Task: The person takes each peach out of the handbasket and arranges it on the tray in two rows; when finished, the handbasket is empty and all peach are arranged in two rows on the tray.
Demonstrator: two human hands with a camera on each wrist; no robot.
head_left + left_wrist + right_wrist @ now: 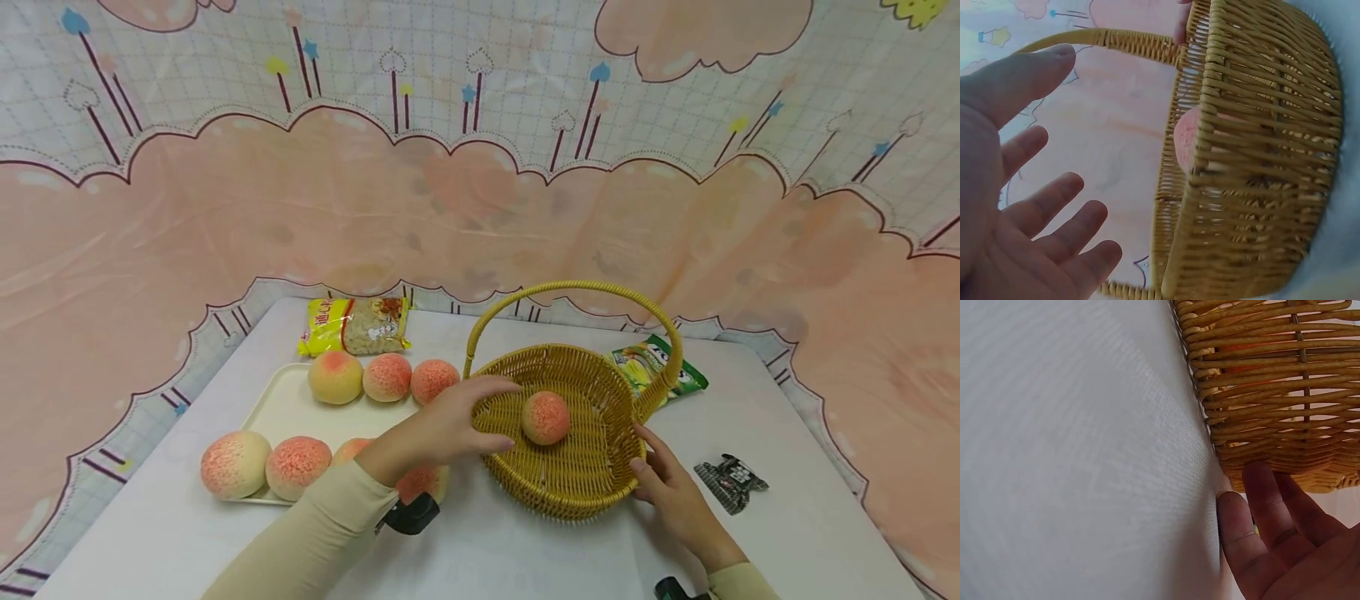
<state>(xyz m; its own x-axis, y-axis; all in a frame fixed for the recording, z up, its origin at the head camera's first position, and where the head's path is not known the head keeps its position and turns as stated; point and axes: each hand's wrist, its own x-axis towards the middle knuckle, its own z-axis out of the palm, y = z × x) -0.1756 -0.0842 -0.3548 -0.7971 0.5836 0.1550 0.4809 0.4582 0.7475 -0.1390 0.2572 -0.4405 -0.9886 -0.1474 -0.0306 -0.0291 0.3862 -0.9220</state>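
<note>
A wicker basket [555,492] with an arched handle stands on the table, holding one peach [546,418]. My left hand [450,421] is over the basket's left rim, its fingers and thumb spread apart with nothing between them. In the left wrist view, the left hand [1041,187] is clear of the woven wall. My right hand [675,492] holds the basket's right side, with thumb and index finger at the rim. In the right wrist view, fingers of the right hand [1291,544] touch the outside of the weave low down, near the tabletop.
A cream tray [288,400] with several peaches [298,467] lies at the left, partly behind my left arm. Behind it is a yellow food packet [356,325]. A green snack bag [686,379] lies behind the basket's right side, and a small black packet [731,482] further right.
</note>
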